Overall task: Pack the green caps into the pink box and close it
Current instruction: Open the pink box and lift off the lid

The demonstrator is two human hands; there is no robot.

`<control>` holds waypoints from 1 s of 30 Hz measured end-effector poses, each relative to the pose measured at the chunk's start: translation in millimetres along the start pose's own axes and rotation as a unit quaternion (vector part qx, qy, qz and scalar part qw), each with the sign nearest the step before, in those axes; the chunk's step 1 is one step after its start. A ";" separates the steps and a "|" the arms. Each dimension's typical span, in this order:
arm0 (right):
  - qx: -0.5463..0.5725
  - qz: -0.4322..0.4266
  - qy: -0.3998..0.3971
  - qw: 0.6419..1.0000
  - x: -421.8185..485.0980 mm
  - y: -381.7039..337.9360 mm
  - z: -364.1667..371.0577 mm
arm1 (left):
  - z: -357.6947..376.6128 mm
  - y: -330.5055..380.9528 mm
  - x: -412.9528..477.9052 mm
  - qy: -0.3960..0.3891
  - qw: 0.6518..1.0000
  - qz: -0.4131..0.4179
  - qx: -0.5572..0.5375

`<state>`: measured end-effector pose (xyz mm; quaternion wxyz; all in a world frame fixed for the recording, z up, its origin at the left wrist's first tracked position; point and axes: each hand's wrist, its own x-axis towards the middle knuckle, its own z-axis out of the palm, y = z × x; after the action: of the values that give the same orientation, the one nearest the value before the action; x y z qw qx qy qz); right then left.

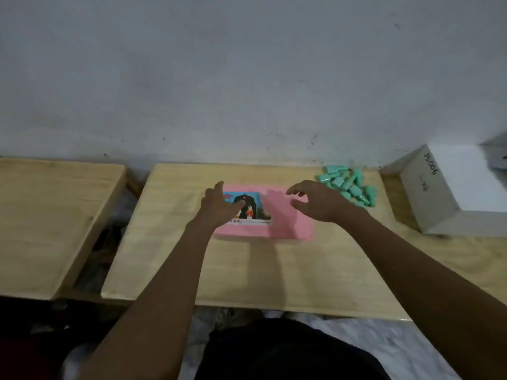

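Observation:
The pink box point(285, 218) lies flat and shut in the middle of the wooden table, with a picture label on its lid. Several green caps point(348, 185) lie in a loose heap at the back right of the table, to the right of the box. My left hand point(219, 205) hovers over the box's left end with fingers apart and holds nothing; whether it touches the lid is unclear. My right hand point(318, 201) is spread over the box's right end, between the box and the caps, and is empty too.
A white cardboard box point(450, 187) with handwriting stands at the right edge. A second wooden table point(49, 220) stands at the left, separated by a gap. A grey wall rises right behind the wooden table point(247, 272). My lap is below its front edge.

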<state>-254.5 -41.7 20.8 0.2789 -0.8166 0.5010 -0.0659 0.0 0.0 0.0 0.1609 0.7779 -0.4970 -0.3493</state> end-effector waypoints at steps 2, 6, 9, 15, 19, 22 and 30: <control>-0.055 0.034 -0.053 0.997 -2.9 2.8 14.6 | 9.5 -11.0 -6.3 -0.002 0.998 -0.059 0.028; -0.116 0.047 -0.126 0.984 -14.0 14.4 45.7 | 30.0 -53.3 -3.9 -0.019 0.988 -0.136 -0.076; -0.207 0.033 -0.122 0.970 -17.2 16.7 55.4 | 34.8 -78.4 7.7 0.009 0.986 -0.092 -0.137; -0.308 0.056 -0.121 0.942 -13.3 3.8 63.7 | 31.0 -83.9 -14.1 0.021 0.969 -0.002 -0.247; -0.364 0.057 -0.122 0.922 -13.9 -2.0 71.9 | 37.7 -101.4 -7.6 0.003 0.955 0.021 -0.297; -0.371 0.058 -0.124 0.919 -14.2 -6.1 70.6 | 38.4 -101.2 -10.2 -0.012 0.948 0.071 -0.311; -0.368 0.032 -0.182 0.911 -5.6 -13.4 51.0 | 45.5 -103.4 -14.5 0.013 0.942 0.067 -0.329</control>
<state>-227.0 -12.5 -13.8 0.0468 -0.8429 0.4559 0.2819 32.5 64.2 -88.3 0.4374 0.6510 -0.4036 -0.4711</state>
